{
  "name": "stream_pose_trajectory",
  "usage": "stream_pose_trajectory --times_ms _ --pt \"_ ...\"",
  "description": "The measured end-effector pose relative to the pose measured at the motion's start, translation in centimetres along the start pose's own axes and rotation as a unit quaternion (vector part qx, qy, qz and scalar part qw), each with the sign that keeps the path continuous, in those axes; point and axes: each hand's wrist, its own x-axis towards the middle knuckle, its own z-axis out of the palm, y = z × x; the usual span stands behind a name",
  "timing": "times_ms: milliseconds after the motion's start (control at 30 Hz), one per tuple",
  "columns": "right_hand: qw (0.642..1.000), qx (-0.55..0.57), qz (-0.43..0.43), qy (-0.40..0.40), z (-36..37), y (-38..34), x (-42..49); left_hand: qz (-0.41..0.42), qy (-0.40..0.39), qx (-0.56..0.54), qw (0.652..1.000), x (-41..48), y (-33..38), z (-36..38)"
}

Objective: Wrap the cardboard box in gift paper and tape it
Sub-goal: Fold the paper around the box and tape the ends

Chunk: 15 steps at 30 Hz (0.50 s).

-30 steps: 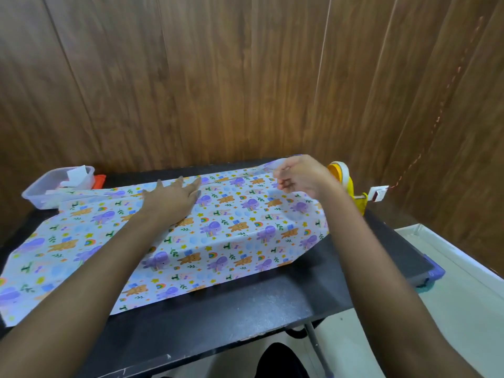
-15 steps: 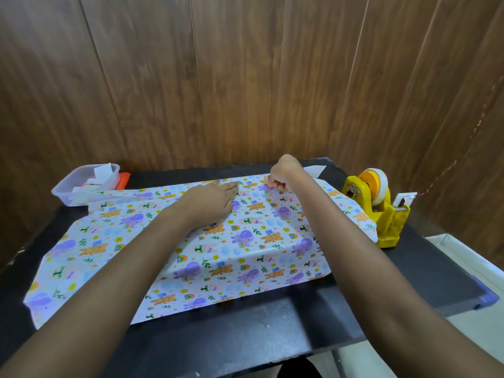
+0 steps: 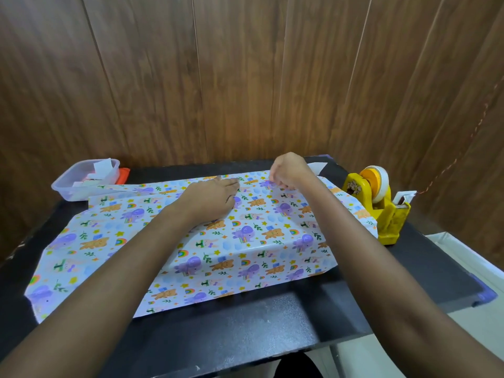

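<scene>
Gift paper [image 3: 245,241] printed with purple elephants, bears and rainbows lies over the cardboard box, which is fully hidden under it; only raised folds show its shape. My left hand [image 3: 210,199] rests flat on the paper near its far edge, fingers together, pressing it down. My right hand [image 3: 289,170] is just to the right, fingers curled and pinching at the paper's far edge; whether a piece of tape is in them I cannot tell. A yellow tape dispenser [image 3: 379,205] with a roll stands at the paper's right end.
A clear plastic tub [image 3: 81,184] with paper scraps sits at the back left of the black table [image 3: 245,328], an orange item beside it. Wooden wall panels close off the back. The table's right edge drops to a white floor.
The view has swung right, bringing the dispenser into full view. My right hand moved left from beside the dispenser onto the paper's far edge. My left hand stays flat on the paper.
</scene>
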Motion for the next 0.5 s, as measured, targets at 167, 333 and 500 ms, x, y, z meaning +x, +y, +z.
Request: stream_pose_trajectory --times_ms 167,333,500 --pt "0.970 -0.216 -0.094 0.060 2.1 1.6 -2.9 -0.003 0.003 -0.004 1.000 0.0 0.1 0.0" --pt "0.981 -0.168 -0.082 0.054 -0.7 2.8 -3.7 -0.006 -0.003 -0.012 1.000 -0.1 0.2 0.1" --pt "0.956 -0.108 0.101 0.254 -6.0 10.6 -5.4 -0.021 -0.011 -0.015 1.000 -0.2 0.5 0.2"
